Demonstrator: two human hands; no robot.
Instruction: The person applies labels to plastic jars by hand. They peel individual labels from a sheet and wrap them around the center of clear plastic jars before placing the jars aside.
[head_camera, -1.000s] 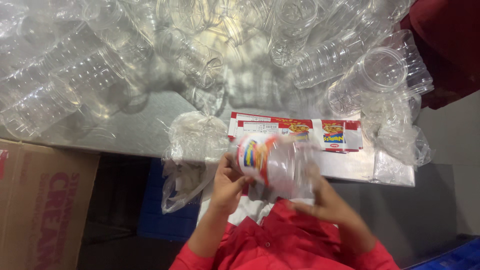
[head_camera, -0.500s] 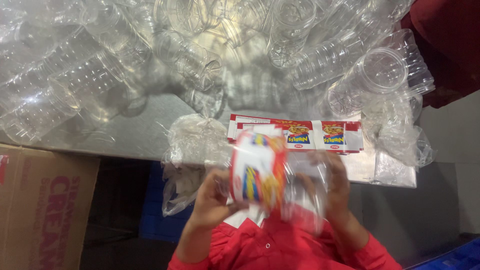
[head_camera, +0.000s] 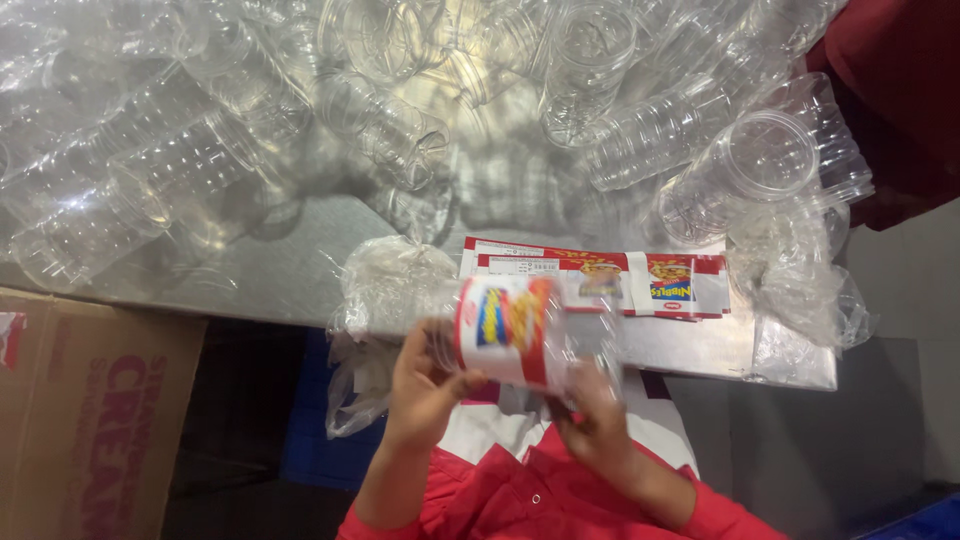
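Steel tabletop (head_camera: 250, 270) stretches across the room, heaped at the far side with clear plastic jars (head_camera: 640, 130) lying every which way. Left of the person sits a brown cardboard box (head_camera: 80, 420). On the table's near edge lies a flat stack of red-and-white labels (head_camera: 640, 280), with a crumpled clear plastic bag (head_camera: 390, 290) beside it. Close to the chest, over the table edge, a clear jar with a red-and-white label (head_camera: 510, 335) is gripped from both sides: the left hand (head_camera: 425, 385) is curled around its left end, the right hand (head_camera: 595, 420) closed on it from below.
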